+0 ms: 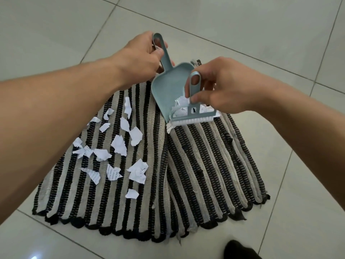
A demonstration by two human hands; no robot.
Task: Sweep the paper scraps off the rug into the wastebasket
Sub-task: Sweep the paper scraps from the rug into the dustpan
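Left hand [143, 53] grips the handle of a pale blue dustpan [169, 85]; right hand [222, 86] pinches the handle of a matching brush [196, 116], whose white bristles meet the pan's lip over gathered scraps. Torn white paper scraps [119, 144] lie scattered across the striped rug's [214, 165] left half. Bare tiled floor [242, 30] surrounds the rug.

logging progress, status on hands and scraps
Left hand grips dustpan handle; right hand grips brush. Some scraps in the pan, most scraps on rug. Wastebasket not in view.
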